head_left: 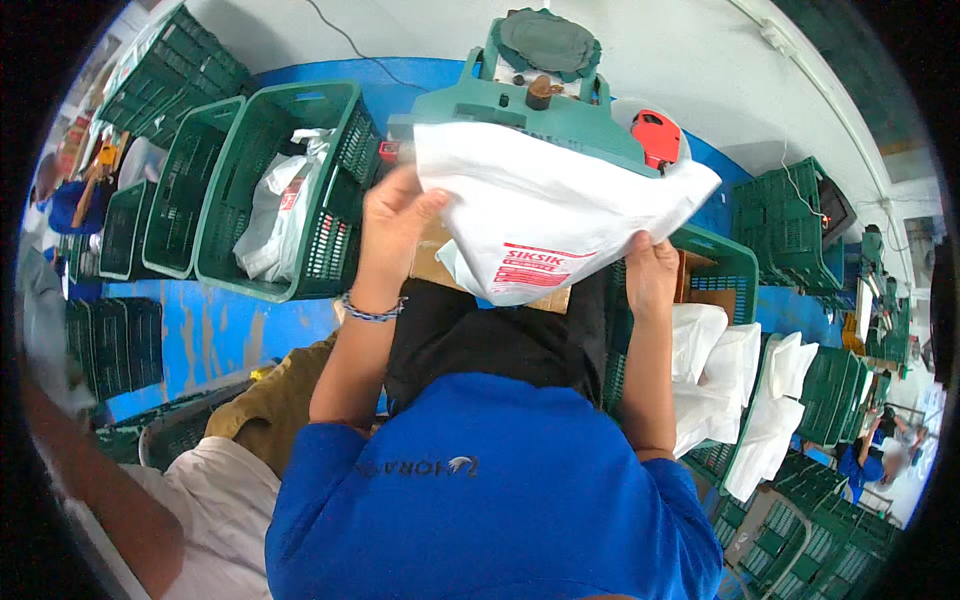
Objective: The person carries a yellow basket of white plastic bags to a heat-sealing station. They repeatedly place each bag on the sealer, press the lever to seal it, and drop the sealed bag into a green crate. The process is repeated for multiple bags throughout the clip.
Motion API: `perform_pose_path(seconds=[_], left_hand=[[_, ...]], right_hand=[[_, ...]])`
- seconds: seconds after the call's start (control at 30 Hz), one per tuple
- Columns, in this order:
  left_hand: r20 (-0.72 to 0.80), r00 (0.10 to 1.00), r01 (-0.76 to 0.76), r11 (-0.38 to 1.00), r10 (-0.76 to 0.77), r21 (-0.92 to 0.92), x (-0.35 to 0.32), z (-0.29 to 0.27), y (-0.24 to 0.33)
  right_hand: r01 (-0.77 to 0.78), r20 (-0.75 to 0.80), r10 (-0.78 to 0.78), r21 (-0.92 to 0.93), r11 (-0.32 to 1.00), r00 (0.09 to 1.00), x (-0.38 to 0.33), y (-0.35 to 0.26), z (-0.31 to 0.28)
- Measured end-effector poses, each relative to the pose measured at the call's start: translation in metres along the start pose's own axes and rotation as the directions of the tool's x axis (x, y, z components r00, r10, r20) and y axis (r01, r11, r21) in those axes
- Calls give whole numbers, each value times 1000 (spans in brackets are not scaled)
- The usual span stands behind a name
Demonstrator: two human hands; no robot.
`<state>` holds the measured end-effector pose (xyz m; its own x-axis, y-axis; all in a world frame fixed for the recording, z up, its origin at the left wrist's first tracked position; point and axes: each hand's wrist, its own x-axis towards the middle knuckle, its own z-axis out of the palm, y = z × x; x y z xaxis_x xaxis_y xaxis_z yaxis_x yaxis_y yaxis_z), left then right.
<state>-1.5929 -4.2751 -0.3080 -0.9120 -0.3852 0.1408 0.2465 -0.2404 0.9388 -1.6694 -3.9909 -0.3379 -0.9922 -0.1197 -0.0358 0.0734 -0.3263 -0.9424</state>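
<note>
A white plastic bag (560, 195) with red print hangs spread out between my two hands. My left hand (395, 212) pinches its upper left edge, and a braided band circles that wrist. At the bag's lower right side, my right hand (652, 272) grips the edge between thumb and fingers. Just behind the bag stands a green machine (455, 105) with a round padded top, partly covered by it. A piece of brown cardboard (430, 262) shows below the bag, near my lap.
To the left, a green crate (215, 215) holds white bags (275, 215). More white bags (735, 360) drape over crates at my right. A red object (655, 138) sits by the machine. Close on my left is another person in a white shirt (225, 510). Stacked crates (785, 225) stand far right.
</note>
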Motion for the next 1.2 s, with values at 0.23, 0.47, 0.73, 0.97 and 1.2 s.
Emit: perform_pose_path(seconds=[0.23,0.47,0.73,0.97,1.2], left_hand=[[-256,874,-257,839,414,480,13,21,0],[-51,801,-296,469,596,832,34,-14,-55],[-360,932,298,647,-38,702,-21,-48,-166],[-192,943,287,957,-273,47,3,-53,-128],[-188,974,153,978,-125,142,57,-43,-89]], right_hand=[[325,-108,-381,-343,881,918,7,-20,11],[134,-184,-302,-608,783,935,29,32,27],[-33,-197,-95,-561,827,976,4,169,6],[21,-95,-77,-486,874,992,18,125,-4],[50,-34,-56,-151,987,998,65,88,-4]])
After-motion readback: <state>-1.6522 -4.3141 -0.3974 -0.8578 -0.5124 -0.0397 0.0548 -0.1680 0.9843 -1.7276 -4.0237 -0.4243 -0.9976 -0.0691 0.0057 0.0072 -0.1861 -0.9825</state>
